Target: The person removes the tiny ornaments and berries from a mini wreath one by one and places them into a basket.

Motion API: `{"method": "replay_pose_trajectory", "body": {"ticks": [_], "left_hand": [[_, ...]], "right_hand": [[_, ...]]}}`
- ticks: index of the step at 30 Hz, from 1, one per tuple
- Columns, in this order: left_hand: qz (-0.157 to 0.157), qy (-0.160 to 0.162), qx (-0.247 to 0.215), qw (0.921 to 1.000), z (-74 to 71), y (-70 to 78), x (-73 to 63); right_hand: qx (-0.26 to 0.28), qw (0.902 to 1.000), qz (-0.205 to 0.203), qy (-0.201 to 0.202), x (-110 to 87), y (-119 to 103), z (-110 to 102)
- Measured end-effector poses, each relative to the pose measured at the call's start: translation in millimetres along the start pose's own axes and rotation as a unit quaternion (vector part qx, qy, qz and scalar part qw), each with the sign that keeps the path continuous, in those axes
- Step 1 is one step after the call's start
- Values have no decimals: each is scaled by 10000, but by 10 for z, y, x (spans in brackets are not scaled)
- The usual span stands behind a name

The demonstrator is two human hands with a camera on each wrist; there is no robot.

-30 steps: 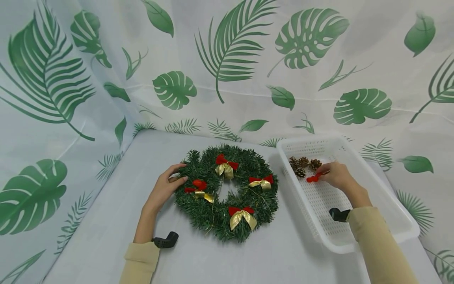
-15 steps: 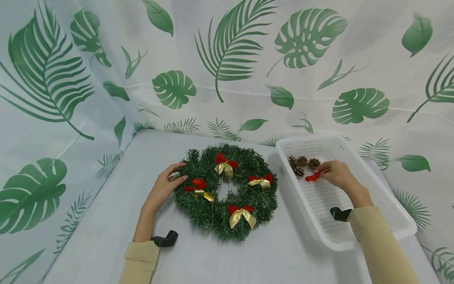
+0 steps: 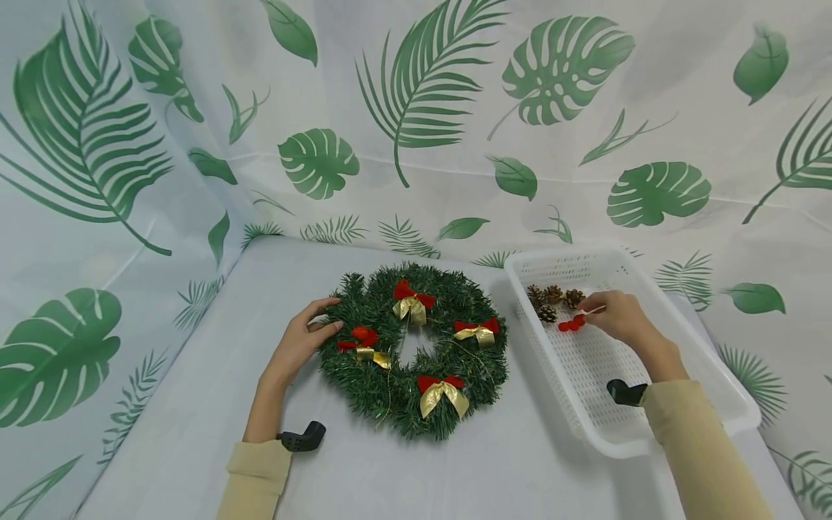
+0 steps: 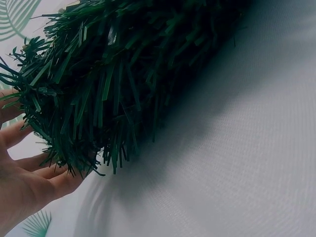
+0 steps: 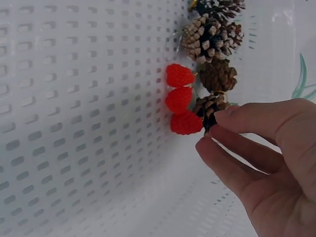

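Observation:
A green wreath (image 3: pixel 370 386) lies on the white table. Red and gold bows sit on it, and a red berry shows on its left side. At the wreath's left edge my left hand (image 3: pixel 295 350) grips the tinsel, some fingertips hidden among the strands (image 4: pixel 89 94). My right hand (image 3: pixel 620 314) is inside a white plastic basket (image 3: pixel 572 397), thumb and fingertips slightly parted. Beside those fingertips lie red artificial raspberries (image 5: pixel 180 98), apart from the fingers in the right wrist view. A pine cone (image 5: pixel 211 106) is right behind the fingertips.
More pine cones (image 5: pixel 202 39) are grouped in the basket's far left corner. A leaf-printed curtain (image 3: pixel 416 108) stands behind the table and along its left side.
The right fingers, earlier pinching the red raspberries, have parted slightly and let go; the raspberries stay in the basket. The left hand and the wreath have not moved.

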State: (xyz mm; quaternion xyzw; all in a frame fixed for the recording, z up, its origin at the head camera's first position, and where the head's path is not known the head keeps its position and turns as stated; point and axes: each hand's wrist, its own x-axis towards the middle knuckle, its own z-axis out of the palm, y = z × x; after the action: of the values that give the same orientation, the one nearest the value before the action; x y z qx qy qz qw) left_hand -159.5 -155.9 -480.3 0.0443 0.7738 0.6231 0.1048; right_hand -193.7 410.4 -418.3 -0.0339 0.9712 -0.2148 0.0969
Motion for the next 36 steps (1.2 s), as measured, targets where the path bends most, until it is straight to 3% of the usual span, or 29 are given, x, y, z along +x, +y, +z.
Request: {"method": "replay_pose_trajectory", "body": {"ticks": [8, 23, 36], "left_hand": [[-5, 28, 90, 10000, -3, -1, 15], [6, 26, 125, 9999, -2, -9, -3], [81, 24, 126, 9999, -8, -25, 13]], "right_hand": [[-85, 9994, -267, 195, -41, -119, -56], [19, 9925, -1065, 601, -271, -684, -146], [124, 9872, -1445, 668, -360, -1100, -165]]}}
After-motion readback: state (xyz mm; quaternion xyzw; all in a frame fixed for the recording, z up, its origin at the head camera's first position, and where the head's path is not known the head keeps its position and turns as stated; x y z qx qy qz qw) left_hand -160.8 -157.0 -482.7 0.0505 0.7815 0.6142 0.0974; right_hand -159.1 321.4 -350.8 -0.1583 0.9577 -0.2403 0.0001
